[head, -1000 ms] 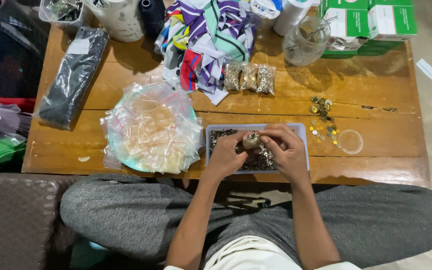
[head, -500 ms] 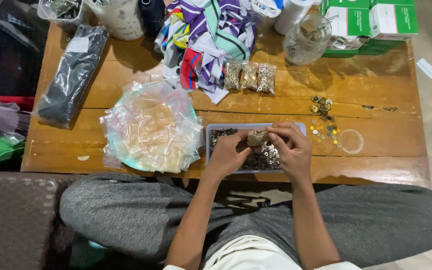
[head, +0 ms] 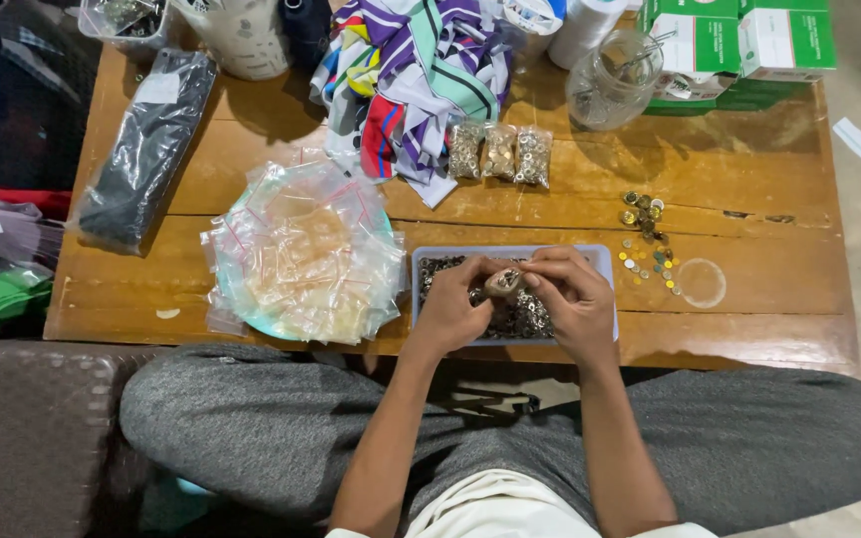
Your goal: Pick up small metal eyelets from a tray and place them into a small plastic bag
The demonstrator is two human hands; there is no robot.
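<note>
We see the left hand (head: 450, 311) and right hand (head: 572, 299) above the tray (head: 605, 261), fingers curled tight around a little bag (head: 503, 282). Left of the tray lies a pile of bags (head: 301, 254). Behind it sit three packets (head: 499, 151).

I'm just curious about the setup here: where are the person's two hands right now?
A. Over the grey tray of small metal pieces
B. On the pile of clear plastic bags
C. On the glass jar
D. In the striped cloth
A: the left hand and right hand meet over the grey tray, holding a small filled bag between them.
</note>
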